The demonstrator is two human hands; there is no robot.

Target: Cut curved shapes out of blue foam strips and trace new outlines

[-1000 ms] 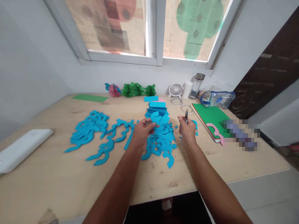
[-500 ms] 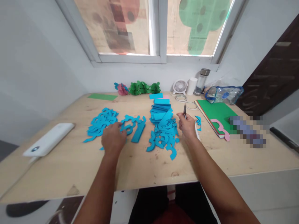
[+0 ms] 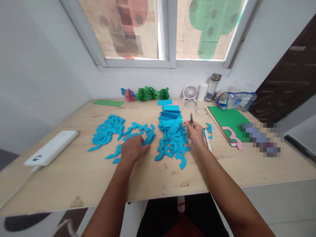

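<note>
My left hand (image 3: 133, 148) is closed on a folded blue paper strip (image 3: 150, 140), thumb and fingers at its near end. Beside and under this hand lie blue paper cut-outs (image 3: 134, 126), partly covered by it. A larger pile of wavy blue cut-outs (image 3: 108, 128) lies further left. Scissors (image 3: 191, 118) are in my right hand (image 3: 195, 133), tips pointing up and away; the handles are hidden in the fingers. Between the hands are a heap of curled blue scraps (image 3: 172, 143) and, behind it, stacked blue paper strips (image 3: 170, 115).
A white pen (image 3: 207, 140) and a blue offcut (image 3: 209, 128) lie right of my right hand. Further right are green sheets (image 3: 228, 115) with a pink cut-out (image 3: 230, 134). A fan (image 3: 190, 92) and bottle (image 3: 213, 87) stand behind. A white power bank (image 3: 53, 147) lies left.
My left hand has moved right from the blue cut-outs onto the folded strip and taken hold of it. My right hand has shifted slightly left with the scissors, uncovering more of the pen.
</note>
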